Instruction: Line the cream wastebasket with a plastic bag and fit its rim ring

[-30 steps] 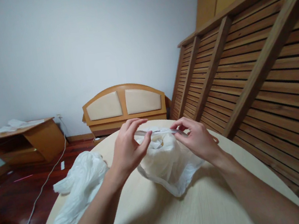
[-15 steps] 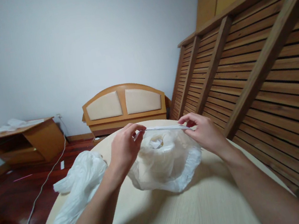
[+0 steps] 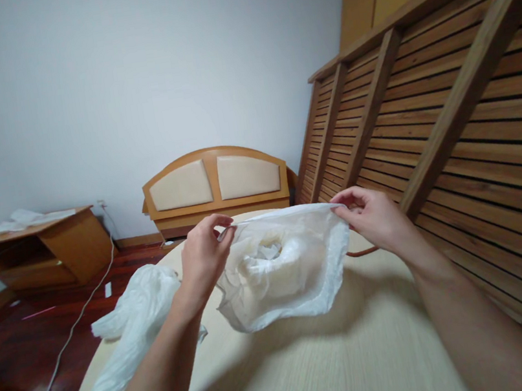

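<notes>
Translucent white plastic sheeting now stretches wider above the desk, because our left hand and right hand have drawn apart, leaving more edge straight and spread. Each pinches one end, thumb closed against fingers. A pale roll shows beneath or behind; crumpled white plastic lies beside our left forearm.

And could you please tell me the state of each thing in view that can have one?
Translucent plastic: spread between both hands.
Left hand: pinching the plastic's left end.
Right hand: pinching the plastic's right end.
White roll: standing, partly veiled by the plastic.
White bundle: crumpled.
Slatted panel: tilted.
Low cabinet: upper compartment open.
</notes>
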The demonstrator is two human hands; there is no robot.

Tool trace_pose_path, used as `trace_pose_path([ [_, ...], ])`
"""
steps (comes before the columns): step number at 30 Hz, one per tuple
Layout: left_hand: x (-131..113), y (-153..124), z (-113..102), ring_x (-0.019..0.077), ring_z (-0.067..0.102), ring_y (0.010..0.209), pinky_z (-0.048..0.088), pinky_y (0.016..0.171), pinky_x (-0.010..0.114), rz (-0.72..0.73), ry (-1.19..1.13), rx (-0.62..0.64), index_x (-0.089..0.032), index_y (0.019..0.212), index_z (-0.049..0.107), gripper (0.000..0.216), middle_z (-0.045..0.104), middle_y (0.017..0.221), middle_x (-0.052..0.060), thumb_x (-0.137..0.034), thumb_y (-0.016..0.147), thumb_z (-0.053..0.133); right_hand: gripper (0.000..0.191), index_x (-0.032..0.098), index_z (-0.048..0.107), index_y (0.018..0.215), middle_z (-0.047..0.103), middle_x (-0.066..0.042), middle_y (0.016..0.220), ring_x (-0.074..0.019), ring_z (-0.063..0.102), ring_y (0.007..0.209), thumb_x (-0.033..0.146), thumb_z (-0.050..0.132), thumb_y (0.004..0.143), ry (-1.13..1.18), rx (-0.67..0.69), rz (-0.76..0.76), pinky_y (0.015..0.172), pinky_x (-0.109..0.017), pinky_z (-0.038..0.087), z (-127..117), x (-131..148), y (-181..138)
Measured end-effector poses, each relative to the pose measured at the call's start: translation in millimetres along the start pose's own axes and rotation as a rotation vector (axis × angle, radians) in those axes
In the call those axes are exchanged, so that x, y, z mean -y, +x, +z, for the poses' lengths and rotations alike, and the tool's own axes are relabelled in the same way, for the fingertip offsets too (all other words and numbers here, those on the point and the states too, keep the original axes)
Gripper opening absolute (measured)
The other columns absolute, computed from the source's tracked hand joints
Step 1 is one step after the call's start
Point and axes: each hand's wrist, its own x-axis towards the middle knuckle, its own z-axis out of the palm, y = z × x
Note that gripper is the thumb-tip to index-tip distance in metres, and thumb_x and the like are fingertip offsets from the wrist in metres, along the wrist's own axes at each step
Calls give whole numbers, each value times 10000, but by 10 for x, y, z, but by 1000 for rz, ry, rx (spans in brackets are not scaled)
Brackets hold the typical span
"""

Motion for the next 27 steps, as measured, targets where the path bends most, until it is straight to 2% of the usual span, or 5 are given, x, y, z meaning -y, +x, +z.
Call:
trace_pose_path([
  [5,-56,-38,3,181,647,735,486,654,287,27,-87,148,-214,1029,678,303,739,1045,52,-424,812,697,169,200,709,798,694,-21,708,-120,596,499,271,763,655,266,-123,107,399,-210,488,-31,-169,111],
  [11,-130,-127,-96,222,664,867,501,725,323,103,-37,317,-219,1113,656,414,702,1096,65,-425,767,752,145,212,665,764,690,-20,749,-149,667,629,250,766,667,475,-278,209,531,-257,595,-74,-423,227],
  [21,-184,-266,-329,247,672,681,391,570,287,64,275,551,-240,954,599,367,723,750,24,-448,702,766,200,212,618,754,663,4,824,-133,659,735,174,753,610,614,-470,223,620,-236,589,-145,-784,355],
  [24,-172,-313,-379,236,684,622,388,525,273,10,293,675,-237,975,545,241,721,705,23,-333,787,661,198,204,617,753,653,1,830,-131,645,738,147,723,596,611,-509,229,602,-227,572,-143,-846,363],
  [27,-142,-343,-395,184,660,504,402,454,242,-60,134,820,-238,1038,488,169,708,710,7,-229,869,485,204,205,610,757,646,-3,833,-133,639,746,132,695,587,605,-523,222,594,-225,565,-138,-907,369],
])
